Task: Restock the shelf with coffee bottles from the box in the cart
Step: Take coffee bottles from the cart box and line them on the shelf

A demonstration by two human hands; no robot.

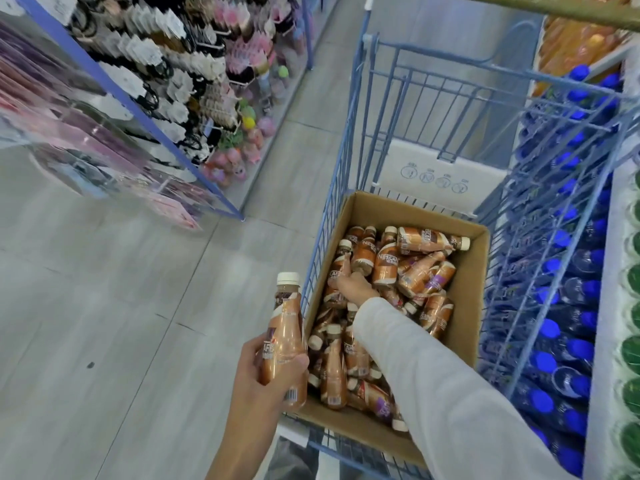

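The left hand [266,362] grips an upright brown plastic coffee bottle with a white cap [285,327], its fingers wrapped round the lower body, just outside the near left corner of the blue wire shopping cart [353,98]. An open brown cardboard box [467,299] sits in the cart's near end, holding a loose heap of the same coffee bottles [408,268] lying on their sides. The right hand [355,288], in a white long sleeve [450,393], reaches to the box's left wall and rests on a bottle there; whether it grasps one is unclear. Blue-capped dark bottles [578,351] line the shelf along the cart's right side.
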